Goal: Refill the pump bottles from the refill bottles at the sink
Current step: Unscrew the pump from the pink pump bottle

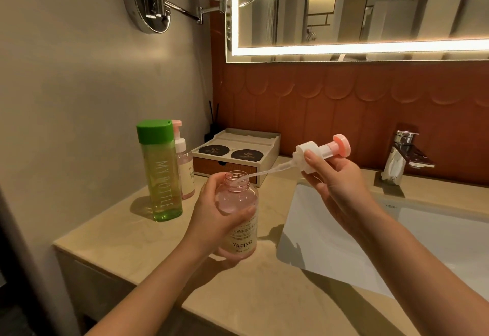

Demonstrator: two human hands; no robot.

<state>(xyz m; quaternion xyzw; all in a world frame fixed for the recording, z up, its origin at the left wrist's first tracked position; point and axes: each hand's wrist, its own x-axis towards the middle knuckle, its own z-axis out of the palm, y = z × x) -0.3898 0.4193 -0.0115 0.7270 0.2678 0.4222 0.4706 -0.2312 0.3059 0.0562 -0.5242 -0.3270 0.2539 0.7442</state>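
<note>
A beige stone counter (127, 243) runs under a lit wall mirror and rust-red tiles, with a white sink basin (330, 229) sunk into it at three o'clock from the work. Just left of the basin, the left hand (211, 219) is wrapped round the body of a pink pump bottle (238, 198); whether the base rests on the counter is hard to tell. The right hand (336, 182) pinches the unscrewed pump head (317, 153), tilted away toward two o'clock, with only the tip of its dip tube (267, 172) inside the open neck. Going by this, the job is at the opening stage: one bottle is uncapped, and its fill level cannot be read through the tinted wall. Nothing looks poured yet, since the green-capped refill bottle (158, 176) stands upright and closed at ten o'clock. Just behind it the second pump bottle (184, 166) has its pump on, so it seems untouched. Left to do, probably: park the pump head, open the refill, pour, recap, and repeat. A tray box (238, 150) with two dark discs sits at twelve o'clock, close behind the open neck and near the path of any pour. The faucet (404, 147) stands well apart at two o'clock.
</note>
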